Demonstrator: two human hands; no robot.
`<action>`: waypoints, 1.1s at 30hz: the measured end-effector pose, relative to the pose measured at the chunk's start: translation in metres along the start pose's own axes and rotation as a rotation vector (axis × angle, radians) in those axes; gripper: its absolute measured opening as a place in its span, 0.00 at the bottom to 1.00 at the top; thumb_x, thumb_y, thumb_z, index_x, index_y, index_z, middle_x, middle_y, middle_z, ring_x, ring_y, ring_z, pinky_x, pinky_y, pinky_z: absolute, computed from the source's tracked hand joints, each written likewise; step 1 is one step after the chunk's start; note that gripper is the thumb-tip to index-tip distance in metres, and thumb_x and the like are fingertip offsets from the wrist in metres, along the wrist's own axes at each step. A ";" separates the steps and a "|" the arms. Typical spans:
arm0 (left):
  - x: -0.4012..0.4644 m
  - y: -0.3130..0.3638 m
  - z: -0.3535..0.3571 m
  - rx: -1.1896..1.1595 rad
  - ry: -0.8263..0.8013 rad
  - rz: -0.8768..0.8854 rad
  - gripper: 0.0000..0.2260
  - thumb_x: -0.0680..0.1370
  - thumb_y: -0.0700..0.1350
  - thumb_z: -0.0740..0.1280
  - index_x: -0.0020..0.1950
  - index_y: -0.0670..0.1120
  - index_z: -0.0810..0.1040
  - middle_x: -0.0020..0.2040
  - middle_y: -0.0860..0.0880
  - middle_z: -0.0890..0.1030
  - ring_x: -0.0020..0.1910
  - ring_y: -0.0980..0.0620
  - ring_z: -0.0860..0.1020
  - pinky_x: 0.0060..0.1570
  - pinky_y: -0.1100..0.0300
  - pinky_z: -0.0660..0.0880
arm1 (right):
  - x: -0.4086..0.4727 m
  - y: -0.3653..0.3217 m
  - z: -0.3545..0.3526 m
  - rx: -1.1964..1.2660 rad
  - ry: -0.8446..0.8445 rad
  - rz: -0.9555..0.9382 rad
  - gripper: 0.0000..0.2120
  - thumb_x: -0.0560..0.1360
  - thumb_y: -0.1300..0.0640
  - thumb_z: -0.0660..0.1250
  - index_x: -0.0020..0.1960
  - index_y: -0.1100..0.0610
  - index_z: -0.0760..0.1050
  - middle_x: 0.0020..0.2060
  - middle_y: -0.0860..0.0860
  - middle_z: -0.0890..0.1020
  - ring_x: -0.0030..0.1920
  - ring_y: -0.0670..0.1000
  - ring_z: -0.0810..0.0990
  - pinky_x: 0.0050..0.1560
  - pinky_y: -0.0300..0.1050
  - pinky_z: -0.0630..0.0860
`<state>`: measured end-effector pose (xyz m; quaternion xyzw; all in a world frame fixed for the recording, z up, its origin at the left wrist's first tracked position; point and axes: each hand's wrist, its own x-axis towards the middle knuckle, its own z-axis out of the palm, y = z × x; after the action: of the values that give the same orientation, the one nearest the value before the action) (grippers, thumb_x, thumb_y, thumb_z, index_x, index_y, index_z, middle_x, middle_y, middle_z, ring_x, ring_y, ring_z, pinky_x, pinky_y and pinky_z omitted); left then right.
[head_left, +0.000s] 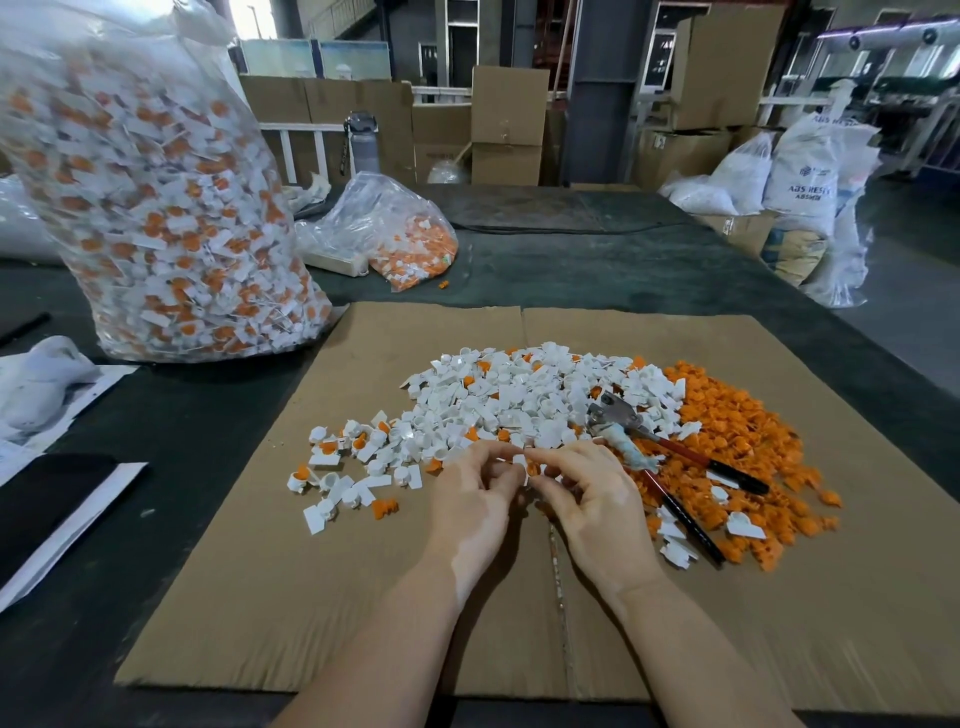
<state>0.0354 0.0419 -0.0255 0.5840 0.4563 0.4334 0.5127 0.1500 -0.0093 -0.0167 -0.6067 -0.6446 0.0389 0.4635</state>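
A heap of small white plastic parts (519, 400) lies on a flattened cardboard sheet (322, 613), with a heap of small orange plastic parts (737, 441) to its right. My left hand (470, 506) and my right hand (592, 499) meet at the near edge of the white heap. Between their fingertips they pinch one small white part (519, 461) with an orange piece (533, 469) at it. Which fingers hold which piece is hard to tell.
Pliers (654, 447) with red-and-black handles lie across both heaps, right of my right hand. A large clear bag (156, 208) of white-and-orange parts stands at the left, a smaller bag (405, 239) behind. Papers and a dark flat object (47, 499) lie at the left edge.
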 end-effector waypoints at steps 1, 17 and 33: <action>0.000 0.000 0.000 0.003 0.001 0.004 0.06 0.76 0.39 0.68 0.46 0.51 0.80 0.34 0.48 0.80 0.38 0.48 0.80 0.46 0.48 0.79 | 0.000 0.000 0.000 0.002 0.002 0.000 0.13 0.72 0.65 0.70 0.54 0.54 0.80 0.41 0.46 0.77 0.46 0.47 0.74 0.49 0.43 0.75; 0.009 0.013 0.005 -0.145 -0.010 -0.106 0.04 0.75 0.39 0.70 0.47 0.46 0.77 0.38 0.41 0.83 0.33 0.52 0.80 0.35 0.62 0.76 | 0.019 0.025 -0.048 -0.714 -0.126 0.629 0.27 0.77 0.44 0.57 0.71 0.54 0.60 0.68 0.55 0.67 0.68 0.57 0.63 0.67 0.57 0.56; 0.016 0.026 0.004 -0.258 0.017 -0.201 0.04 0.76 0.36 0.68 0.49 0.40 0.76 0.33 0.43 0.78 0.25 0.54 0.74 0.24 0.66 0.70 | 0.031 -0.001 -0.067 -0.589 -0.252 0.447 0.12 0.77 0.47 0.56 0.49 0.56 0.66 0.44 0.52 0.74 0.43 0.51 0.72 0.35 0.42 0.65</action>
<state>0.0450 0.0550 0.0001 0.4612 0.4573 0.4400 0.6201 0.1974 -0.0181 0.0388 -0.8298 -0.5320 0.0263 0.1667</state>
